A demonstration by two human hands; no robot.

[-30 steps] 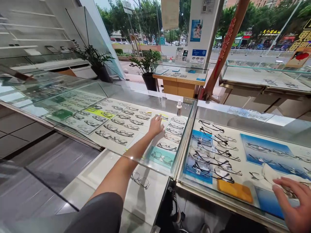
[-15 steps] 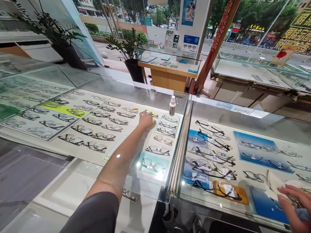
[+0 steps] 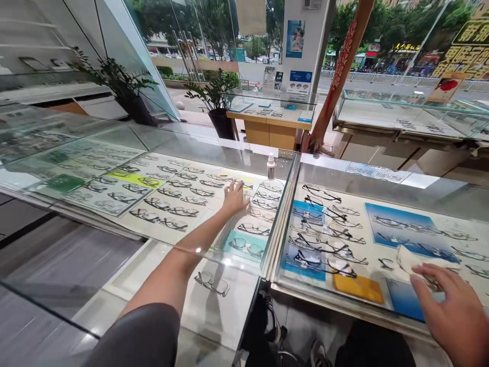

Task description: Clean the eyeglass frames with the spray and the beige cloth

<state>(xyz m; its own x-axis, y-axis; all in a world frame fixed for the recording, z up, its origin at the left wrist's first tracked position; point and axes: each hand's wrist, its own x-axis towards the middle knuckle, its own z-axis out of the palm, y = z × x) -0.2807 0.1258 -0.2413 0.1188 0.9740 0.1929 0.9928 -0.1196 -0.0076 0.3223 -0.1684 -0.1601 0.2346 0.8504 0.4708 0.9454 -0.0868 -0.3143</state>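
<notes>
My left hand (image 3: 235, 198) reaches into the display case, seen through its glass top, with fingers spread over eyeglasses near the far edge. Whether the fingertips touch a frame, I cannot tell. On the glass beyond that hand stands a small white bottle (image 3: 271, 167). At the right, my right hand (image 3: 451, 300) has its fingers and thumb on a crumpled white cloth (image 3: 407, 260) over the other case. The palm side is partly hidden. Closer to me, a single pair of eyeglasses (image 3: 212, 283) lies on a white surface below my left arm.
Rows of eyeglasses (image 3: 164, 205) fill the left case, and more frames (image 3: 317, 250) lie in the right one. An orange pad (image 3: 359, 289) sits near its front edge. A glass edge and metal seam (image 3: 284, 214) divide the cases. Potted plants (image 3: 221, 120) stand beyond.
The view has shifted, with more of the floor and near edge showing. My left hand's fingers are more spread and raised. My right hand has come further into view, still with the cloth.
</notes>
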